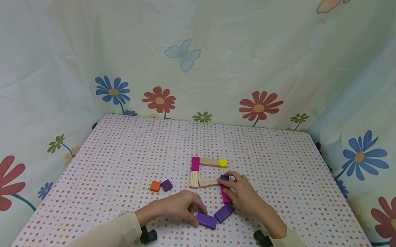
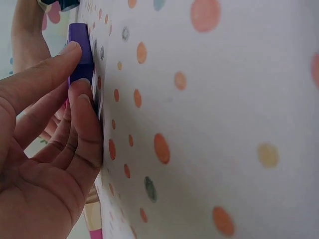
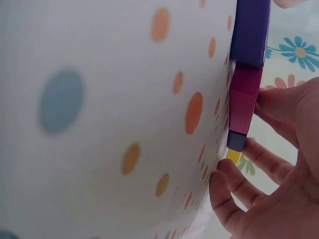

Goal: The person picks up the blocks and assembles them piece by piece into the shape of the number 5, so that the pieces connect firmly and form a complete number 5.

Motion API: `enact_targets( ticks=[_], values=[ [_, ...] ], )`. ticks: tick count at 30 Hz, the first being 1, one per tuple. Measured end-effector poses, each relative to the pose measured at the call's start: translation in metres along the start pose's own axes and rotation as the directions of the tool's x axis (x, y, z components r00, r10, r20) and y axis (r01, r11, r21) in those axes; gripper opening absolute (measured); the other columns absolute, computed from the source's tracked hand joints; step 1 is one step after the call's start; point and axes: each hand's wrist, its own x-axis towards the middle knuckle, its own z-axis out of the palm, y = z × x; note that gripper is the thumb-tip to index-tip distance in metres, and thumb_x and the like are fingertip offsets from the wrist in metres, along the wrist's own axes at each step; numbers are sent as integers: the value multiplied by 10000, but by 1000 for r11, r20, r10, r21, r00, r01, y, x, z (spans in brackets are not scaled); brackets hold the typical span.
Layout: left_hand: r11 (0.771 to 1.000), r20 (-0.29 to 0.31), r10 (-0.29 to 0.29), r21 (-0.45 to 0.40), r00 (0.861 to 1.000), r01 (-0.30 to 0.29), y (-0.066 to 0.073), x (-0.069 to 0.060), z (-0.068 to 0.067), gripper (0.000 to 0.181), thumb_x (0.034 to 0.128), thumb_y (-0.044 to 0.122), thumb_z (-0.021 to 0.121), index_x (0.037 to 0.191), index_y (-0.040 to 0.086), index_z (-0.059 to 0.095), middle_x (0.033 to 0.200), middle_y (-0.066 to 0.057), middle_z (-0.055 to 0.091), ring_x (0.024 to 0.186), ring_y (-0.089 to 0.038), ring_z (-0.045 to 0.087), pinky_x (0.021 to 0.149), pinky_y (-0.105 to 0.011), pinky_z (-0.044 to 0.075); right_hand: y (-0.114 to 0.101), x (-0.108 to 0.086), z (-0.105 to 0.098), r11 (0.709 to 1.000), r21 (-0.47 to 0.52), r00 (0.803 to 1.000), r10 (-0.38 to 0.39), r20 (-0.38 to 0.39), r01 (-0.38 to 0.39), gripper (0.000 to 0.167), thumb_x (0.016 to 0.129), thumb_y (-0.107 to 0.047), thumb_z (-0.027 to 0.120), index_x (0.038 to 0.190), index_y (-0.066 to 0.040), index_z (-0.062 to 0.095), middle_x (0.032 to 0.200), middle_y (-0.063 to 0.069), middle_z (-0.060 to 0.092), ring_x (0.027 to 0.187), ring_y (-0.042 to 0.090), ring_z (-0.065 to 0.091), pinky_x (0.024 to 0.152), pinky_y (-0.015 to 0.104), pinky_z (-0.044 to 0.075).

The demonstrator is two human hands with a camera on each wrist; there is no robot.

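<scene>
My left hand [image 1: 184,206] pinches the left end of a purple block [image 1: 207,221] between thumb and fingers, low over the table. That block's right end lies against a darker purple block [image 1: 224,213]. Farther up, my right hand [image 1: 246,194] reaches over a magenta block [image 1: 226,195] and a small dark purple block [image 3: 237,140] at its far end. Its thumb [image 3: 279,103] touches the magenta block, and the other fingers spread around the small block. A pale wooden block [image 1: 208,182] runs left from there to a ribbed wooden block [image 1: 194,179].
A second magenta block [image 1: 195,163], a plain wooden block [image 1: 209,162] and a yellow block [image 1: 222,163] continue the line at the far end. An orange block [image 1: 155,186] and a purple block [image 1: 166,185] lie apart on the left of the dotted tabletop [image 1: 139,146].
</scene>
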Motion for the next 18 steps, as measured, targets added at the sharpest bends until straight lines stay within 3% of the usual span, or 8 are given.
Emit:
enact_targets(
  ticks=[6,10,14,18],
  values=[
    [1000,-67,5,-20,998,-6,-4,-8,-8,423,895,230,872,1290,130,761,1177,-4,734,777,31,607,709,-168,541,0,-2,0,1000,23,1000,-7,-3,7,397,1042,-129,668,1437,-167,686,1488,165,562,1277,399,546,1017,595,510],
    [998,-141,10,-55,990,-18,-6,-20,-24,452,953,225,814,1372,96,705,1246,-83,748,863,12,668,754,-195,575,0,-5,2,998,60,1000,-7,25,5,402,1055,-145,654,1456,-179,671,1517,163,544,1292,401,533,1015,593,510],
    [999,-277,31,-22,960,-39,-7,-32,-50,416,973,180,784,1367,73,701,1276,-99,747,968,-94,712,807,-230,601,0,-5,1,999,49,1000,-11,10,11,399,1054,-138,654,1451,-173,674,1505,168,549,1297,407,532,1025,590,506],
    [1000,-395,-3,9,919,7,-15,-45,-76,388,969,180,790,1345,116,717,1304,-74,744,1087,-226,721,878,-284,607,-1,-3,-3,999,40,1000,-16,-4,16,396,1047,-128,657,1441,-159,682,1495,177,556,1272,408,541,1002,587,511]
  ],
)
